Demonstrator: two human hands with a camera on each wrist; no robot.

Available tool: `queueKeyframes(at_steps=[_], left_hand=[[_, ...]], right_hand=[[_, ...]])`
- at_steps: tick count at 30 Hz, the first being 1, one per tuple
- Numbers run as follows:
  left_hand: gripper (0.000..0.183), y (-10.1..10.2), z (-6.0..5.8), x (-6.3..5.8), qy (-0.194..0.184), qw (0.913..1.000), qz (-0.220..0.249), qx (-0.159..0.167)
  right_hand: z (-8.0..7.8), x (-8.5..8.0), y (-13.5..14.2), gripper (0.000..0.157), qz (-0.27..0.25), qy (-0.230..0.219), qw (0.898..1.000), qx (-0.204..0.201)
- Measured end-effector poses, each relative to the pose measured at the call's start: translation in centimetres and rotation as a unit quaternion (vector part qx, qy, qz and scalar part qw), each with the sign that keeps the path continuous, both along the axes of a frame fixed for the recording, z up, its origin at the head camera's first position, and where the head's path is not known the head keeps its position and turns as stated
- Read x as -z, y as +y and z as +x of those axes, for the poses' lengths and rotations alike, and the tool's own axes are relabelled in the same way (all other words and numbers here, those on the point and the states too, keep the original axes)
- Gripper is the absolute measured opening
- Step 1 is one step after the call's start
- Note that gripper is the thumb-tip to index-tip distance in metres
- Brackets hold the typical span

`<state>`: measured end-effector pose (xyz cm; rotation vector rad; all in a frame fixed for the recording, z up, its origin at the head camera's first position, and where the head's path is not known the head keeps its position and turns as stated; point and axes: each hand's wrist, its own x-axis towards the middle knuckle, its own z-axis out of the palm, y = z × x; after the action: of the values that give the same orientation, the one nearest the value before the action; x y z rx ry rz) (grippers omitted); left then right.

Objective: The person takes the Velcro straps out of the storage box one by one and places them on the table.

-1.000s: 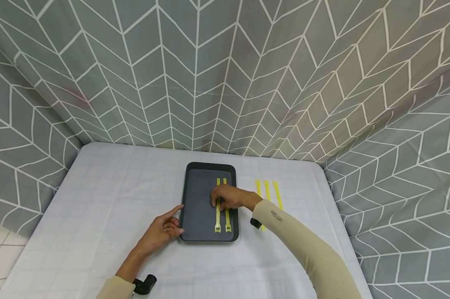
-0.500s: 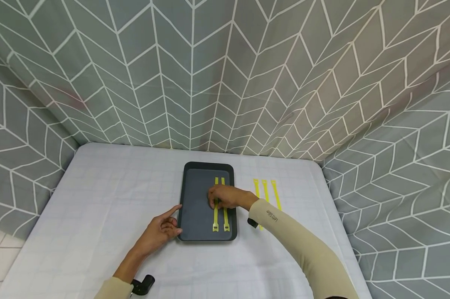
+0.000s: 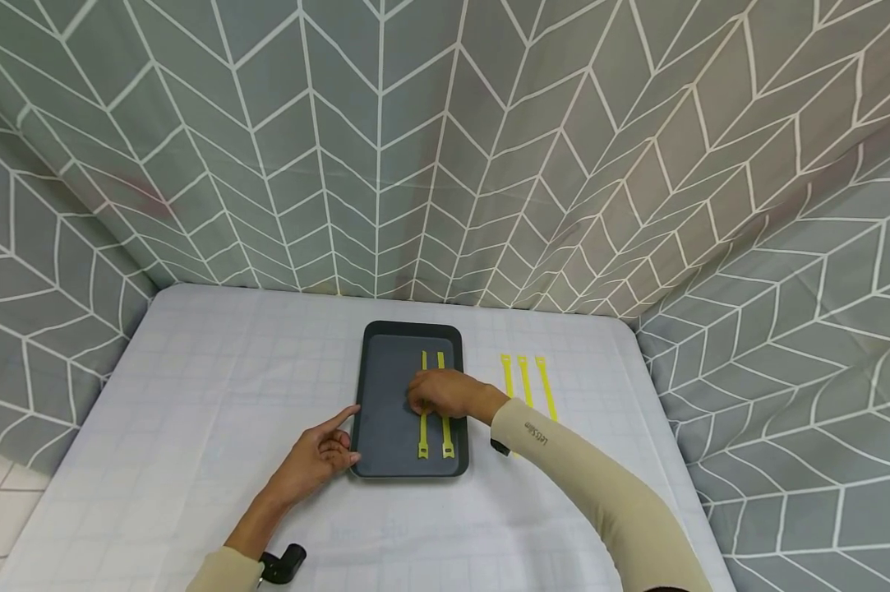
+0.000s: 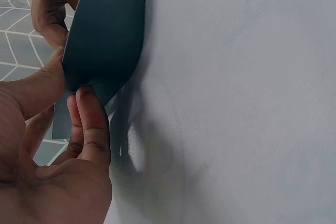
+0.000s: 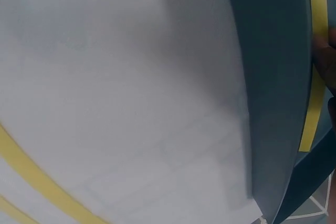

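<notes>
A dark grey rectangular tray lies on the cloth-covered table, with two yellow hook-and-loop cable ties lengthwise in its right half. My right hand reaches over the tray's right wall and pinches the left cable tie near its middle; the fingertips are hidden in the head view. Under that hand runs the right cable tie, slotted end toward me. At the tray's near left corner my left hand grips the wall, thumb at the rim and fingers against the outside, as the left wrist view shows.
Right of the tray, several more yellow cable ties lie on the white cloth, partly covered by the right forearm. Grey patterned curtains hang behind the table and at both sides.
The left cable tie has shifted slightly left with my right hand, widening the gap to the right one, and now looks narrower. My left hand stays at the tray's corner.
</notes>
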<state>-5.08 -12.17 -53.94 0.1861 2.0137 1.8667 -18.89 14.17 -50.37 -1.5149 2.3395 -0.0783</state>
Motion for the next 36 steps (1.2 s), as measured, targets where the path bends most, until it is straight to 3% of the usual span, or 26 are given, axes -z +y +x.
queueKeyframes(at_steps=[13, 22, 30, 36], left_hand=[[0.079, 0.3, 0.1, 0.1, -0.008, 0.9999, 0.006, -0.005], [0.078, 0.3, 0.0, 0.1, 0.0, 1.0, -0.004, -0.007], [0.078, 0.2, 0.0, 0.2, 0.001, 1.0, -0.006, -0.006], [0.078, 0.2, 0.1, 0.0, 0.001, 1.0, -0.005, -0.004]], right_hand=[[0.9, -0.4, -0.6, 0.009, 0.017, 0.045, 0.999, -0.027], [0.8, -1.7, -0.5, 0.01, -0.046, -0.02, 0.999, 0.005], [0.4, -2.8, 0.3, 0.005, -0.118, -0.067, 0.99, 0.034], [0.1, -3.0, 1.0, 0.011, -0.148, -0.087, 0.984, 0.056]])
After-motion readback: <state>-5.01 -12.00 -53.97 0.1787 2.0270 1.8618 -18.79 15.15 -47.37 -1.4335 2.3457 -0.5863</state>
